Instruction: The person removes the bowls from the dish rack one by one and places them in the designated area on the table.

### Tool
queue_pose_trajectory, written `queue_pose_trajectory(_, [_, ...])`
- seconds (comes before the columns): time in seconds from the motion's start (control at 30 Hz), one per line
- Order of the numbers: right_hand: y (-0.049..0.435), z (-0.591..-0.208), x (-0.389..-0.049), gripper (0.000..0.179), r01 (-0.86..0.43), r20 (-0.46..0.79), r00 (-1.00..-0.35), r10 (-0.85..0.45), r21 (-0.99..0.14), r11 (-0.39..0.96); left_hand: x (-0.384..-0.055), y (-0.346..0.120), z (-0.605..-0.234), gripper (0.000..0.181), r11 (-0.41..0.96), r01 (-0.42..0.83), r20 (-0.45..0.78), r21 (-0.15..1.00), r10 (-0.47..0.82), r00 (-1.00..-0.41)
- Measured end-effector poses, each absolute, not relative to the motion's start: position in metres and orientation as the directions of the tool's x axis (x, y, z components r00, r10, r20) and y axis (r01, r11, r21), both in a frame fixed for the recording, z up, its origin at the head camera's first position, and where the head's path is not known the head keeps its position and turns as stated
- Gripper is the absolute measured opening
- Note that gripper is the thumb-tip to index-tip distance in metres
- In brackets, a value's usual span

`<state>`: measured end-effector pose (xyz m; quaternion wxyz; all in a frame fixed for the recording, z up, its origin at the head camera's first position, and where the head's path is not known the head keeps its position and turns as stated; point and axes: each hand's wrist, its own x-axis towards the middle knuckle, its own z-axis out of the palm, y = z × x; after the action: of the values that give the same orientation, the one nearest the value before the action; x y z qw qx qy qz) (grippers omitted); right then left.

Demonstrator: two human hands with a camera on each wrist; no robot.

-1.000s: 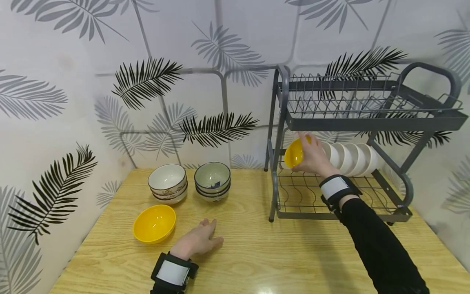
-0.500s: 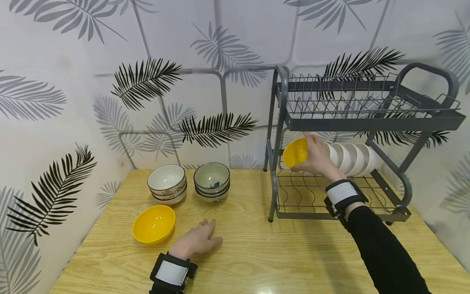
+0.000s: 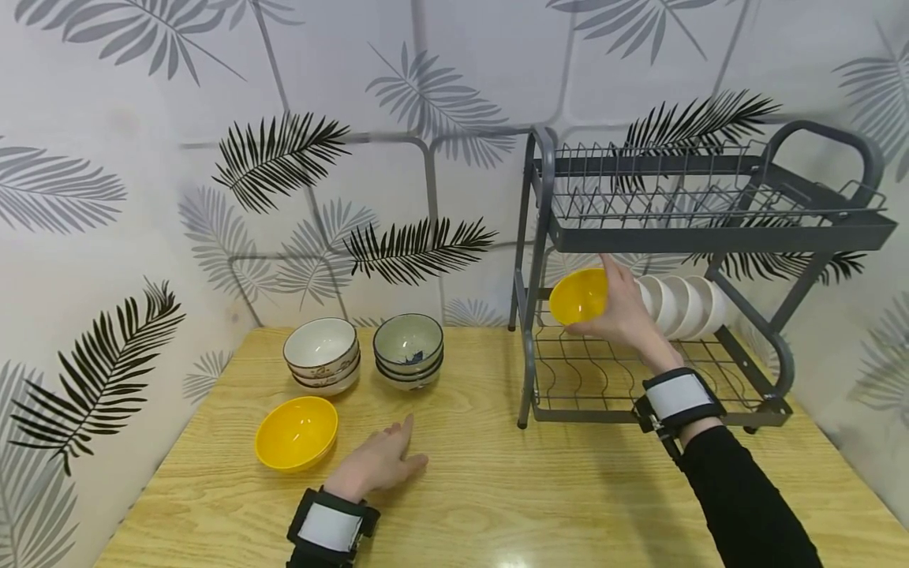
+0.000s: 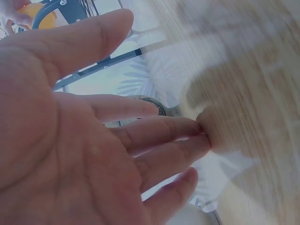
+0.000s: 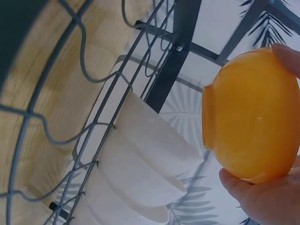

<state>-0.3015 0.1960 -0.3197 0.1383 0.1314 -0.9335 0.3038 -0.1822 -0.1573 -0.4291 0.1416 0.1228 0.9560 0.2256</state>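
My right hand (image 3: 625,312) grips a yellow bowl (image 3: 577,297) by its rim, thumb and fingers on opposite sides. The bowl is tilted inside the lower tier of the dish rack (image 3: 724,239), left of several white bowls (image 5: 150,136) standing on edge. In the right wrist view, its foot points toward the wires and sits apart from them. My left hand (image 3: 376,461) rests on the table with fingers extended and thumb spread, holding nothing; its fingertips (image 4: 205,138) meet the wood. Beside it is another yellow bowl (image 3: 297,434), upright on the table.
Behind the left hand stand a stack of white patterned bowls (image 3: 323,355) and a stack of green-grey bowls (image 3: 409,351). The rack's upper tier hangs low over my right hand, and its left post (image 3: 529,347) rises beside the held bowl. The wooden table (image 3: 490,497) meets a leaf-patterned wall.
My right wrist has shifted right and toward me, and the held bowl has turned so more of its inside shows. The left index finger has straightened slightly.
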Motion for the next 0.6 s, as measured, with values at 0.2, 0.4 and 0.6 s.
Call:
queue_pose_trajectory(0.2, [0.199, -0.320, -0.288, 0.130, -0.314, 0.339, -0.932, -0.130, -0.572, 0.758, -0.181, -0.159, -0.428, 0.070, 0.863, 0.207, -0.160, 0.461, 0.310, -0.937])
queue_pose_trajectory(0.4, [0.210, -0.320, -0.270, 0.132, -0.318, 0.352, -0.930, -0.102, -0.638, 0.701, -0.183, -0.160, -0.427, 0.070, 0.857, 0.242, -0.107, 0.455, 0.322, -0.941])
queue_pose_trajectory(0.6, [0.216, -0.327, -0.252, 0.130, -0.377, 0.403, -0.908, -0.111, -0.675, 0.634, -0.185, -0.159, -0.428, 0.071, 0.842, 0.309, 0.001, 0.442, 0.344, -0.939])
